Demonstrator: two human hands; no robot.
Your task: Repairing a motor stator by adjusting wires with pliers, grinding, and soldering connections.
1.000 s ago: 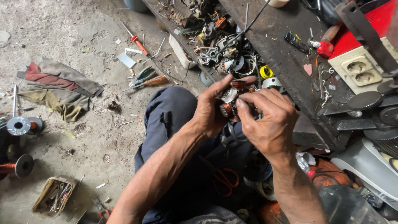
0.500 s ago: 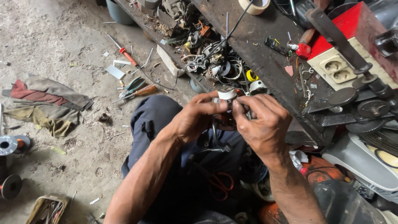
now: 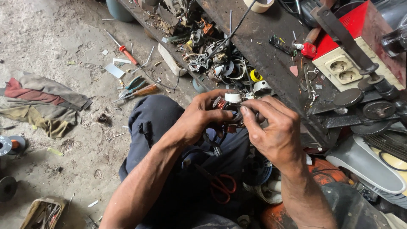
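Small round motor part with white cap and copper windings [image 3: 232, 107], held above lap, just before dark metal counter [image 3: 271, 63]. Left hand [image 3: 199, 118] and right hand [image 3: 271, 129] both closed on it. Red-handled scissors [image 3: 222, 184] below.

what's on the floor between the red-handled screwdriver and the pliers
In the head view, a small pale flat scrap lies on the dusty floor between the red-handled screwdriver and the pliers.
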